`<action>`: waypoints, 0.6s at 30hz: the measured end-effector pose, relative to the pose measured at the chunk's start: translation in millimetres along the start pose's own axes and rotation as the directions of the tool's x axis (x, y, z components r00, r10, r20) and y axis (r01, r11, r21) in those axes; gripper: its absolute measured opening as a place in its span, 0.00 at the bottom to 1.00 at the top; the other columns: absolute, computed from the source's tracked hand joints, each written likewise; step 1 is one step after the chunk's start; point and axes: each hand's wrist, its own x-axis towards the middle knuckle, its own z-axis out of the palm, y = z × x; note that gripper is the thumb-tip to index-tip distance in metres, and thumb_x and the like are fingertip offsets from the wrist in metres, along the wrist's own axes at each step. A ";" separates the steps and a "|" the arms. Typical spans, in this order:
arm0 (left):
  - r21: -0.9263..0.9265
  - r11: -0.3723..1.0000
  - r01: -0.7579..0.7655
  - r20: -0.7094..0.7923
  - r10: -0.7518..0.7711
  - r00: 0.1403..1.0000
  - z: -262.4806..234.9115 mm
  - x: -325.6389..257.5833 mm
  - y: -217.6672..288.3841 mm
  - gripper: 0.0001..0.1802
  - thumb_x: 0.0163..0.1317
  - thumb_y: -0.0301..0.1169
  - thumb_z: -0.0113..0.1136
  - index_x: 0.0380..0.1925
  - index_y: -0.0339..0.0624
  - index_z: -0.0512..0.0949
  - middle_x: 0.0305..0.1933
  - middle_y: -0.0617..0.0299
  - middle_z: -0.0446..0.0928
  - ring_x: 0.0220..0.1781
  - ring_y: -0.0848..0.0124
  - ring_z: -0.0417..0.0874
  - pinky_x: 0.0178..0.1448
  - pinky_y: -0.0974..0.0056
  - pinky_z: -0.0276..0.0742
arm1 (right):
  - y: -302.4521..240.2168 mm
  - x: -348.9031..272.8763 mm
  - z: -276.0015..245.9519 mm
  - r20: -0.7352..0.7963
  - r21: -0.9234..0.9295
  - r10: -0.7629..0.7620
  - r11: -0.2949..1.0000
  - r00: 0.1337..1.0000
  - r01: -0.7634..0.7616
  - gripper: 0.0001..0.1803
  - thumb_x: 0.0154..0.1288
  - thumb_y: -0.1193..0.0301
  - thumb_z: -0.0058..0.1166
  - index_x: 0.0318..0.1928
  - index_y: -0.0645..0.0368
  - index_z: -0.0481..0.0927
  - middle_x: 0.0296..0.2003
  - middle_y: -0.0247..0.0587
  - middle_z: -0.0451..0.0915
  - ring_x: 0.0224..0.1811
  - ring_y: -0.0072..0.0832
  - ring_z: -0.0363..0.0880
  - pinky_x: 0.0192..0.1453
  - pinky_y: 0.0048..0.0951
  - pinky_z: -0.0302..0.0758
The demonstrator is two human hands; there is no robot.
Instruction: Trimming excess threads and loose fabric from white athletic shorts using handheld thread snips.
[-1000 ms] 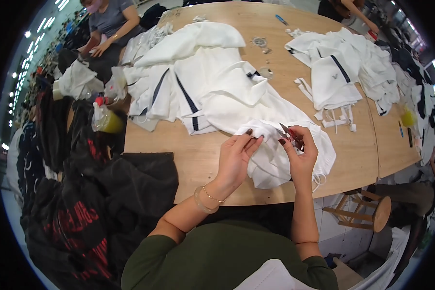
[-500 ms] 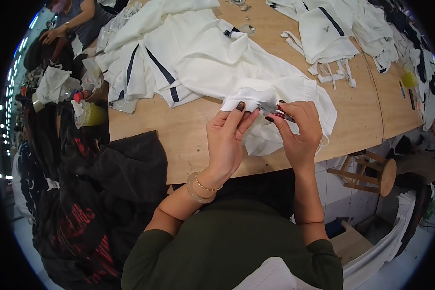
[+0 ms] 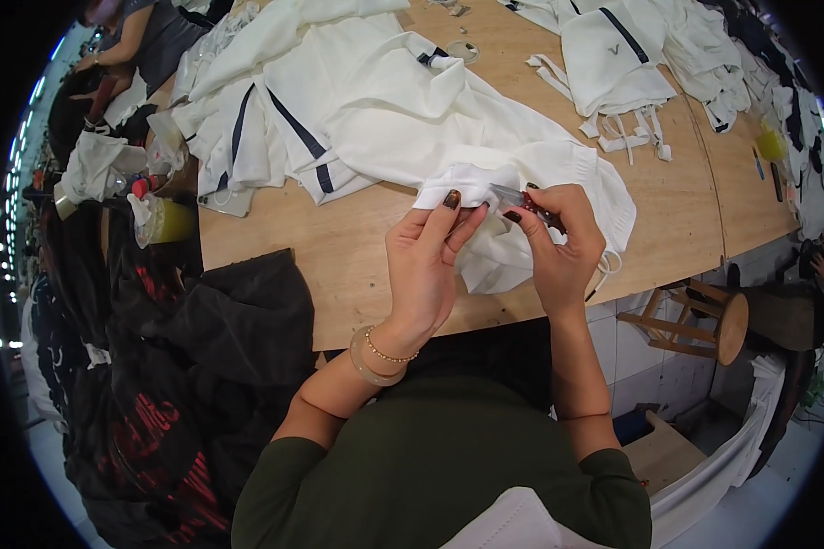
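A white garment with dark navy stripes (image 3: 403,105) lies spread across the wooden table (image 3: 357,274). My left hand (image 3: 428,252) pinches a folded edge of it between thumb and fingers, near the table's front. In my right hand (image 3: 563,233) is a small pair of thread snips (image 3: 511,195) with metal blades and a dark red grip. The blades point left and lie against the held fabric, close to my left fingertips. The gathered, elastic-looking end of the garment (image 3: 604,178) hangs to the right of the snips, with a white cord below it.
More white garments (image 3: 609,64) are piled at the far right. Dark clothing (image 3: 247,311) hangs over the left side of the table, near a cup of yellow drink (image 3: 168,220) and a phone (image 3: 226,201). A wooden stool (image 3: 731,328) stands at right. Another person (image 3: 124,41) works far left.
The snips have turned slightly in my right hand, their blades still at the fabric. My left hand keeps its pinch. The whole view has shifted a little.
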 end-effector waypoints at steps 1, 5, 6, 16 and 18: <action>-0.001 1.000 0.002 0.001 -0.002 1.000 -0.3 0.6 -0.4 0.11 0.67 0.27 0.49 0.43 0.30 0.76 0.44 0.55 0.79 0.47 0.69 0.81 0.60 0.63 0.77 | 0.2 -0.8 -0.8 -0.014 0.044 0.074 0.996 0.997 -0.073 0.12 0.46 0.79 0.68 0.32 0.64 0.78 0.26 0.39 0.75 0.28 0.28 0.72 0.31 0.23 0.70; -0.022 0.999 -0.028 0.008 0.028 1.000 -2.5 2.6 -2.1 0.11 0.67 0.27 0.49 0.44 0.30 0.76 0.45 0.55 0.79 0.47 0.68 0.81 0.59 0.63 0.77 | 3.7 -1.5 -1.4 -0.003 0.088 0.137 0.987 0.991 -0.136 0.12 0.48 0.80 0.67 0.33 0.64 0.78 0.28 0.36 0.75 0.30 0.23 0.72 0.33 0.21 0.70; -0.021 0.999 -0.029 0.002 0.029 1.000 -2.8 2.8 -2.3 0.11 0.67 0.27 0.49 0.44 0.30 0.76 0.45 0.55 0.79 0.47 0.67 0.81 0.59 0.63 0.77 | 4.7 -2.3 -2.6 -0.001 0.088 0.136 0.987 0.991 -0.136 0.12 0.48 0.80 0.67 0.33 0.64 0.78 0.28 0.36 0.75 0.30 0.23 0.72 0.33 0.21 0.70; 0.071 0.997 -0.010 0.002 0.010 1.000 3.6 5.0 -17.2 0.10 0.67 0.26 0.51 0.43 0.32 0.75 0.41 0.58 0.78 0.44 0.71 0.80 0.54 0.64 0.78 | 1.9 -1.1 4.8 0.094 0.248 0.175 0.949 0.980 -0.193 0.18 0.49 0.85 0.58 0.44 0.62 0.79 0.33 0.33 0.77 0.30 0.15 0.73 0.33 0.17 0.73; 0.159 0.986 -0.054 0.020 0.051 0.998 -9.8 4.6 -17.7 0.09 0.67 0.28 0.51 0.42 0.34 0.75 0.43 0.58 0.78 0.45 0.71 0.80 0.53 0.63 0.77 | 16.0 1.7 19.8 0.056 0.131 -0.125 0.984 0.991 0.116 0.17 0.42 0.87 0.53 0.37 0.63 0.80 0.29 0.40 0.77 0.26 0.29 0.76 0.28 0.27 0.73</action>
